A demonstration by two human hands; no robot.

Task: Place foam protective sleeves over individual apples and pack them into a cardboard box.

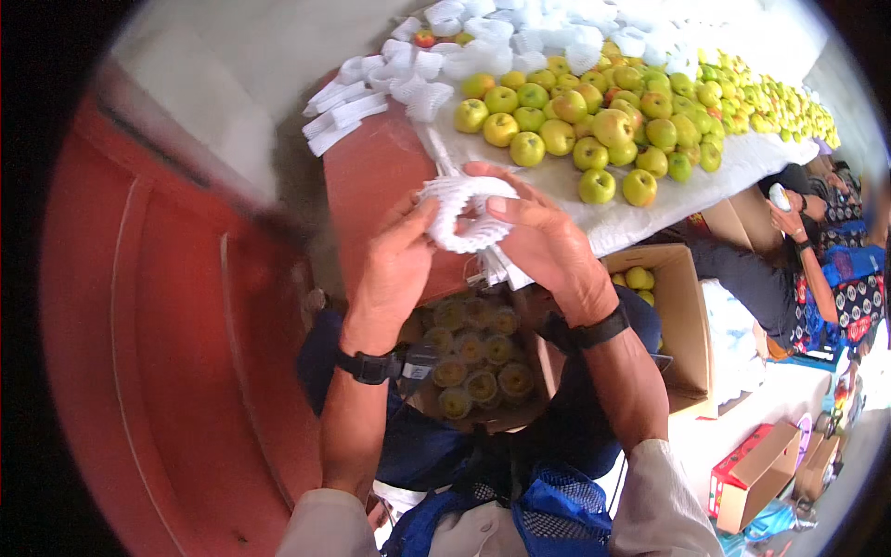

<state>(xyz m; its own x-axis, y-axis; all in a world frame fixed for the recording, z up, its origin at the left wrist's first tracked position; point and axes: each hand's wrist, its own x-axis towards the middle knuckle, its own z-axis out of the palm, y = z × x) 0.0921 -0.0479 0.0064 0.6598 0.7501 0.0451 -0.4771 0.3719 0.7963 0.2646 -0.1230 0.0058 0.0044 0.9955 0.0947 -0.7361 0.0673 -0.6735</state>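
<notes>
Between my two hands is a white foam net sleeve (452, 216), its mouth spread into a ring with no fruit visible inside. My left hand (400, 261) pinches its left side with thumb and fingers. On the other side my right hand (550, 244) grips the rim, thumb on top and fingers behind. Beyond my hands, yellow-green apples (557, 136) are heaped on a white sheet (480, 157). Loose foam sleeves (424, 90) lie at the far left of the heap. Below, between my knees, a cardboard box holds several sleeved apples (480, 383).
At my right stands an open cardboard box (679, 299) with apples inside. A co-worker's hand (788, 219) holds a sleeved item farther right. A red carton (748, 480) lies on the floor there. Red-painted wooden panels (181, 334) rise on my left.
</notes>
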